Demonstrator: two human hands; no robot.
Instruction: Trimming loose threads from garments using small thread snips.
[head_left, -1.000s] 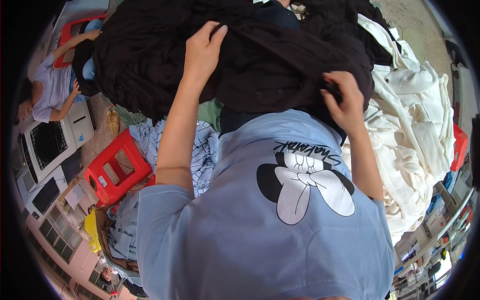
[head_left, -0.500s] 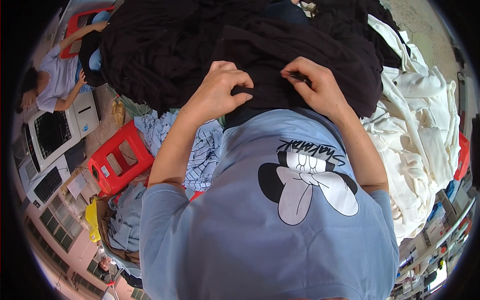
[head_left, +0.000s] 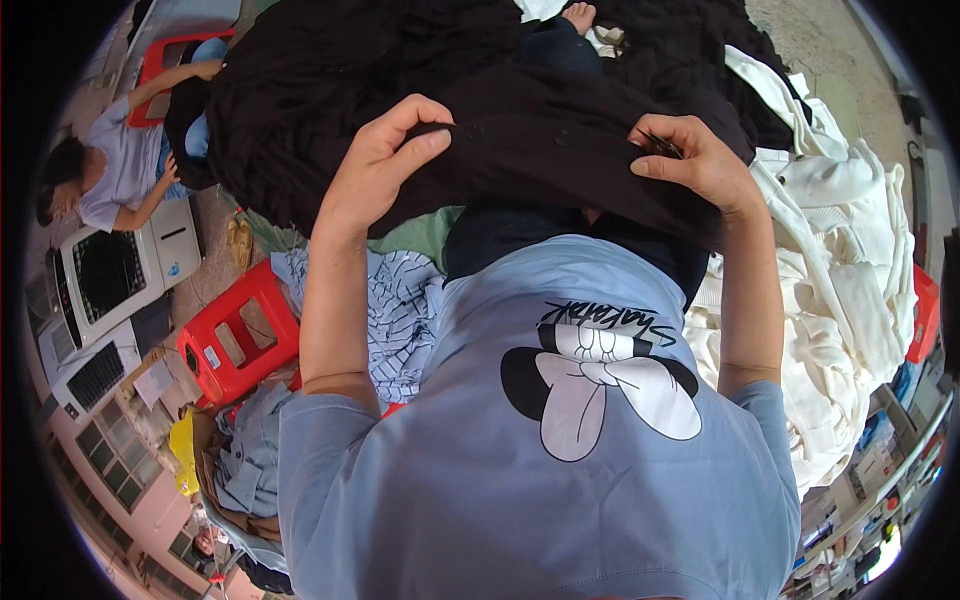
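A black garment point(head_left: 540, 175) is stretched between my two hands over my lap, with a row of small dark buttons along the held strip. My left hand point(head_left: 385, 160) pinches its edge between thumb and fingers. At the other end my right hand point(head_left: 700, 165) also grips the cloth. A small dark pointed tool point(head_left: 662, 145), seemingly thread snips, is tucked in the fingers of that hand; much of it is hidden. Beyond the strip, more black clothing point(head_left: 310, 90) is heaped.
White knit garments point(head_left: 825, 290) are piled at my right. To my left are a striped blue cloth point(head_left: 405, 310), a red plastic stool point(head_left: 240, 330) and a container of grey-blue clothing point(head_left: 255, 455). Another person point(head_left: 115, 150) sits at the far left; a bare foot point(head_left: 579, 17) shows at the top.
My hands have moved apart, the left one leftward and the right one rightward. The black strip between them is now lifted and drawn out, and its buttons show.
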